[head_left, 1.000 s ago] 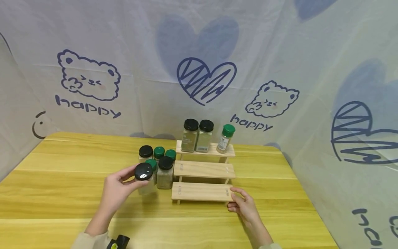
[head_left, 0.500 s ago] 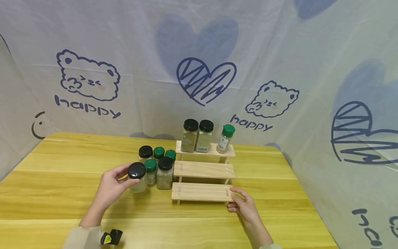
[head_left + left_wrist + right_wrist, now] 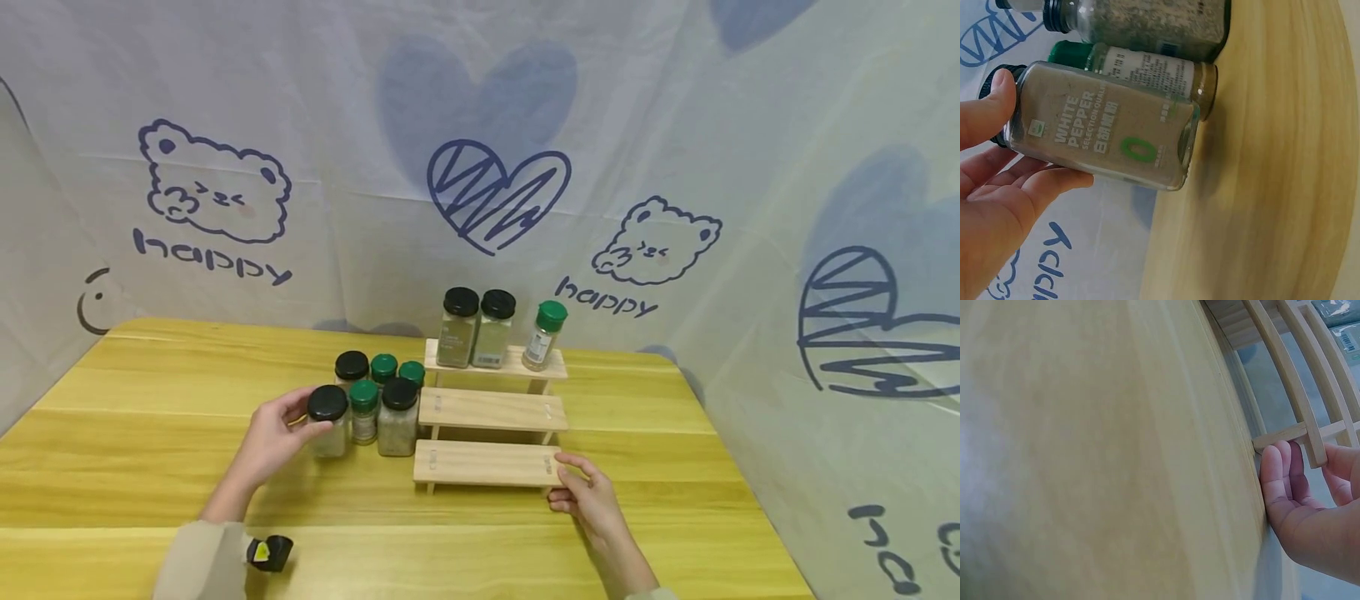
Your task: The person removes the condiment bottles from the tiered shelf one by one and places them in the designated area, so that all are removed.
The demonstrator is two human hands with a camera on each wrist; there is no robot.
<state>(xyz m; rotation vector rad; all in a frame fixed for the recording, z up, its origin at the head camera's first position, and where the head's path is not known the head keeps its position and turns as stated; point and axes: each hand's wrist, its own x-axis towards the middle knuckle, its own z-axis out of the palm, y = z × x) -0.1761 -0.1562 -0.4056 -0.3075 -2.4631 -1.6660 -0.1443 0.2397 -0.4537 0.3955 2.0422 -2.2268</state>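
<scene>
In the head view my left hand (image 3: pixel 273 437) holds a white pepper jar (image 3: pixel 330 435) upright by its neck, thumb and fingers around the black lid. The left wrist view shows the jar's label, with the thumb (image 3: pixel 999 100) at its lid. Right beside it stands a green-lidded spice bottle (image 3: pixel 1154 72), and a larger black-lidded jar (image 3: pixel 398 421) is further right. My right hand (image 3: pixel 592 497) pinches the right end of the lowest step of a three-step wooden rack (image 3: pixel 487 463). In the right wrist view, its fingers (image 3: pixel 1279 469) curl beneath the step.
On the rack's top step are two black-lidded jars (image 3: pixel 492 333) and a green-lidded bottle (image 3: pixel 543 337). Behind the front jars stand a black-lidded jar (image 3: pixel 352 367) and two green-lidded bottles (image 3: pixel 384 367). A printed cloth (image 3: pixel 360 233) hangs behind the wooden table (image 3: pixel 187 400).
My left hand has moved left with the white pepper jar, then slightly back, uncovering the green-lidded bottle behind it. My right hand has stayed at the rack.
</scene>
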